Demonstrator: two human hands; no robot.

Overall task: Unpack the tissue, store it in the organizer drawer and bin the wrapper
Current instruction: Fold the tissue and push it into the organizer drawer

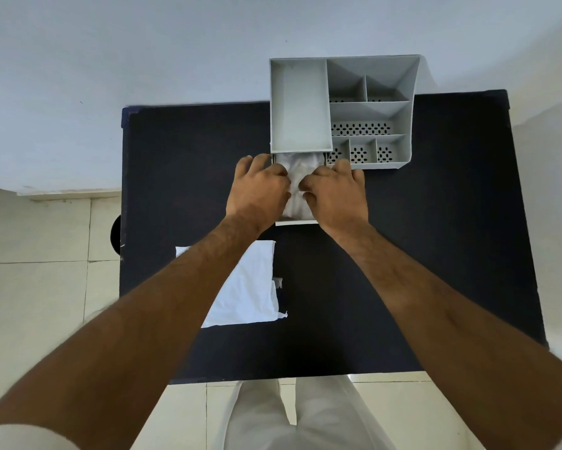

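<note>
A grey organizer (399,92) stands at the back of the dark table (435,254). Its drawer (297,222) is pulled out toward me at the lower left of the organizer. White tissue (297,167) lies crumpled inside the drawer. My left hand (260,190) and my right hand (336,193) are both over the drawer, fingers curled down onto the tissue, one on each side. A flat white wrapper (250,287) lies on the table nearer to me, partly under my left forearm.
The organizer has one large open tray (300,105) and several small perforated compartments (359,154). A dark round shape (115,233) shows beside the table's left edge, above the tiled floor. A pale wall rises behind the table.
</note>
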